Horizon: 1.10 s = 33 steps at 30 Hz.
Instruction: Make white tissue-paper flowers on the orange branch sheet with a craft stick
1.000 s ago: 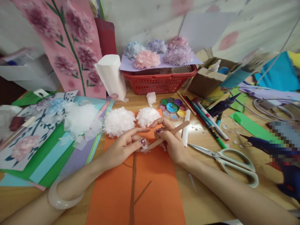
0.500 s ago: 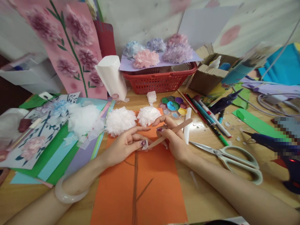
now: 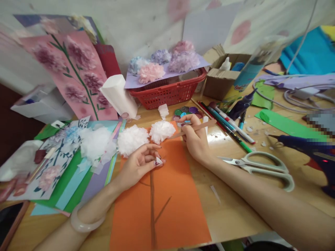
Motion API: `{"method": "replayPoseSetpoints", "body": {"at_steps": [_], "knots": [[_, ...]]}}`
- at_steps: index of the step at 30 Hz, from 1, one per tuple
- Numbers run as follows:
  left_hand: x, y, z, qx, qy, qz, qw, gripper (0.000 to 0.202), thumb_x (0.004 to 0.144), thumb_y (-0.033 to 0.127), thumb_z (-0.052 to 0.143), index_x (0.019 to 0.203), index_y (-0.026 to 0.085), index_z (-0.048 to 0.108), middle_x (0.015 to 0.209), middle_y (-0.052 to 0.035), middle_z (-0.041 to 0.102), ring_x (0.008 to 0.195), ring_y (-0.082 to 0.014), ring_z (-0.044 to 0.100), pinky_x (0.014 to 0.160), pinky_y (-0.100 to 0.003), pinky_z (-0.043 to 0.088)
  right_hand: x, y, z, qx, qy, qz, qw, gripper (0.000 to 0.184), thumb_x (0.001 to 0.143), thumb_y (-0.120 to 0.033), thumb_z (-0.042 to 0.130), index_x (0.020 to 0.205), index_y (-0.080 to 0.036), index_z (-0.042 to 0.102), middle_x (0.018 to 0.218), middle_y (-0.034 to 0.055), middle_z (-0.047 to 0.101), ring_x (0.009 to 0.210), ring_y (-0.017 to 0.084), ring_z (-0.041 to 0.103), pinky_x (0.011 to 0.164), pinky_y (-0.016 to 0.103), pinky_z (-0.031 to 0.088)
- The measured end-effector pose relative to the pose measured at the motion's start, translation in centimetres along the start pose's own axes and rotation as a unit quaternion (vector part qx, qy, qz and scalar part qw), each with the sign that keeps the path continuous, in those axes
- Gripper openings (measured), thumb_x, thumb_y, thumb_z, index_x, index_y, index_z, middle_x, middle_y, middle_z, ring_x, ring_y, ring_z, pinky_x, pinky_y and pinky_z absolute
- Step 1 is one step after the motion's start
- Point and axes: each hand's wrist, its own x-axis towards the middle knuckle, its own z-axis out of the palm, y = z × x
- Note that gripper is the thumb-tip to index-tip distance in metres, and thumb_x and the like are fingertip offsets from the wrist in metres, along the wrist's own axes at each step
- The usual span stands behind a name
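My left hand (image 3: 143, 160) pinches a small white paper piece (image 3: 158, 161) between thumb and fingers, above an orange sheet (image 3: 180, 209) with a brown stem drawn on it. In my right hand (image 3: 196, 139) is a flat wooden stick (image 3: 200, 126), its tip pointing left beside a white paper flower (image 3: 162, 131). A second, larger white flower (image 3: 133, 140) lies left of it, at the sheet's top edge. To the left a heap of white tissue pieces (image 3: 96, 143) rests on coloured papers.
Open scissors (image 3: 261, 164) lie right of my right forearm, with a dark blue glue gun (image 3: 306, 150) beyond. Several pens (image 3: 230, 125) and a paint palette (image 3: 187, 112) are behind my right hand. A red basket (image 3: 167, 94) stands at the back, carrying paper flowers.
My right hand with the stick has moved up and away from my left hand, toward the smaller white flower. My left hand still pinches the paper piece. The camera view has shifted.
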Motion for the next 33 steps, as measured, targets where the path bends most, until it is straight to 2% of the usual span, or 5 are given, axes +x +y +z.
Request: {"method": "replayPoseSetpoints", "body": {"at_steps": [5, 15, 20, 26, 33], "knots": [[-0.1, 0.6, 0.2, 0.077, 0.039, 0.032, 0.996, 0.033, 0.078, 0.02, 0.075, 0.107, 0.017, 0.059, 0.084, 0.0012, 0.066, 0.083, -0.0115, 0.067, 0.077, -0.023, 0.054, 0.2, 0.0, 0.6, -0.036, 0.009, -0.017, 0.999, 0.011, 0.084, -0.019, 0.042, 0.092, -0.022, 0.05, 0.084, 0.0024, 0.056, 0.082, 0.019, 0.055, 0.065, 0.03, 0.04], [2.3, 4.2, 1.7, 0.217, 0.122, 0.145, 0.957, 0.035, 0.069, 0.013, 0.071, 0.102, 0.017, 0.059, 0.081, 0.0024, 0.067, 0.079, -0.0102, 0.065, 0.078, -0.023, 0.052, 1.0, 0.6, 0.8, -0.002, 0.022, 0.058, 0.998, 0.008, 0.09, -0.029, 0.044, 0.087, -0.023, 0.048, 0.068, -0.0013, 0.056, 0.074, 0.02, 0.06, 0.066, 0.031, 0.043], [4.5, 3.6, 2.7, 0.321, 0.175, 0.155, 0.918, 0.033, 0.068, 0.014, 0.066, 0.1, 0.018, 0.058, 0.081, 0.0014, 0.065, 0.074, -0.0131, 0.064, 0.071, -0.026, 0.051, 1.2, 0.8, 1.0, 0.002, 0.024, 0.079, 0.997, 0.009, 0.089, -0.031, 0.044, 0.086, -0.023, 0.049, 0.06, -0.0033, 0.054, 0.069, 0.02, 0.06, 0.067, 0.032, 0.044], [5.8, 2.5, 2.2, 0.404, 0.208, 0.161, 0.876, 0.035, 0.07, 0.014, 0.063, 0.105, 0.02, 0.056, 0.082, 0.0008, 0.066, 0.072, -0.0145, 0.064, 0.068, -0.027, 0.049, 0.9, -0.1, 0.1, -0.001, 0.131, -0.001, 0.991, 0.014, 0.078, -0.019, 0.041, 0.088, -0.023, 0.05, 0.088, 0.0036, 0.063, 0.087, 0.022, 0.061, 0.077, 0.035, 0.045], [6.0, 2.5, 2.2, 0.432, 0.205, 0.149, 0.866, 0.035, 0.072, 0.015, 0.061, 0.106, 0.02, 0.056, 0.08, 0.0007, 0.067, 0.075, -0.017, 0.066, 0.067, -0.028, 0.049, -0.1, -0.5, -0.1, -0.092, -0.006, -0.03, 0.995, 0.02, 0.086, -0.021, 0.041, 0.105, -0.021, 0.048, 0.072, -0.0007, 0.055, 0.063, 0.019, 0.053, 0.061, 0.031, 0.039]]}}
